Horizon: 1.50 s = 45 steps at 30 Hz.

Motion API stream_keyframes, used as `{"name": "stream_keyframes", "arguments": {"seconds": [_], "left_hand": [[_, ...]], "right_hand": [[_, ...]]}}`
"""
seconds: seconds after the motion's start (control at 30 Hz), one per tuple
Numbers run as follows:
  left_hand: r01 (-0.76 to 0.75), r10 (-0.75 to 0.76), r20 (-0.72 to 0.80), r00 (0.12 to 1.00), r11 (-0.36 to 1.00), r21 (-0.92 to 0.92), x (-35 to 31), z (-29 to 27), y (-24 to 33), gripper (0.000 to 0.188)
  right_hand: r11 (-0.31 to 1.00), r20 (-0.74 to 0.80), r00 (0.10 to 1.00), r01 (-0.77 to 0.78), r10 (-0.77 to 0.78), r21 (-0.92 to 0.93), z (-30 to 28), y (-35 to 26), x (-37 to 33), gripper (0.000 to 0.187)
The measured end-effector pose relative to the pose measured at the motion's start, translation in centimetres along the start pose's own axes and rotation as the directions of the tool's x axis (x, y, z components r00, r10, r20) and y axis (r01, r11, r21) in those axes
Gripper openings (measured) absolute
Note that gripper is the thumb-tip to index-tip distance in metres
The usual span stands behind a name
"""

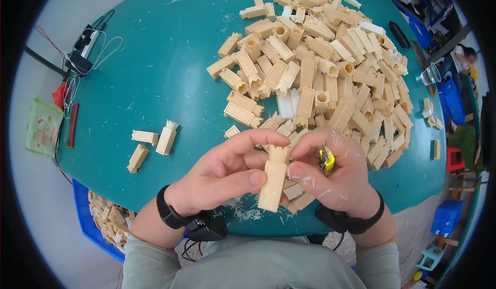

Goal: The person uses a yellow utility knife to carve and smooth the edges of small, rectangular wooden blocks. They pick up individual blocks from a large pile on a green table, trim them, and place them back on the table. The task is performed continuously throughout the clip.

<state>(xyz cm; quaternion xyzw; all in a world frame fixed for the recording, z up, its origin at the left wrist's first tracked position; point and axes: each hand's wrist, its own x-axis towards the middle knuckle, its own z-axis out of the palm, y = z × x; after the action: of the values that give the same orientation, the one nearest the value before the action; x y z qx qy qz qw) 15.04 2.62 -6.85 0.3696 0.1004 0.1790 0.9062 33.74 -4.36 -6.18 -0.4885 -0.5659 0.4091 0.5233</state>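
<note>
My left hand [219, 169] is closed on a beige plastic block [272, 181], a long squared piece with a notched crown-like end. The block is tilted, its notched end pointing away from me. My right hand [347, 173] is closed around a small yellow tool with a metal part [327, 161], mostly hidden by the fingers. Its thumb and fingertips are close against the block's right side; whether the tool touches the block cannot be seen. Thin pale shavings cling to this hand. More shavings [243, 209] lie on the table below the left hand.
A large heap of similar blocks [305, 77] covers the table's [170, 56] middle and right. Three loose blocks [166, 137] lie to the left. A blue bin [90, 227] of blocks stands lower left. A power strip [89, 43], cables and a glass [430, 74] sit near the edges.
</note>
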Motion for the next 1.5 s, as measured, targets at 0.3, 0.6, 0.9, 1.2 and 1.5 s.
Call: {"name": "stream_keyframes", "arguments": {"seconds": [0.3,0.6,0.9,1.2,1.5], "left_hand": [[0.007,-0.006,-0.024,1.0,1.0,0.017,0.1,0.2,0.2,0.05],[0.318,0.429,-0.474,0.769,0.386,0.866,0.3,-2.4,2.9,0.027],[0.254,0.515,-0.028,0.856,-0.374,0.892,-0.5,-4.1,3.4,0.03],[0.084,0.277,-0.024,0.961,-0.206,0.975,0.1,-2.1,2.3,0.037],[-0.038,0.192,-0.165,0.968,0.754,0.656,-0.6,-0.8,1.6,0.046]], "right_hand": [[1.0,0.007,1.0,0.013,-0.013,0.001,-0.2,-0.2,0.1,0.016],[0.993,-0.041,0.994,-0.103,0.105,0.051,-0.7,-0.7,0.4,0.008],[0.999,-0.088,0.995,-0.046,0.046,0.007,-0.7,-0.8,0.4,0.005],[0.997,-0.05,0.998,-0.03,0.027,-0.071,-0.8,-0.6,0.4,0.007],[0.992,0.045,0.995,-0.085,0.089,-0.091,-0.4,-0.8,0.3,0.017]]}}
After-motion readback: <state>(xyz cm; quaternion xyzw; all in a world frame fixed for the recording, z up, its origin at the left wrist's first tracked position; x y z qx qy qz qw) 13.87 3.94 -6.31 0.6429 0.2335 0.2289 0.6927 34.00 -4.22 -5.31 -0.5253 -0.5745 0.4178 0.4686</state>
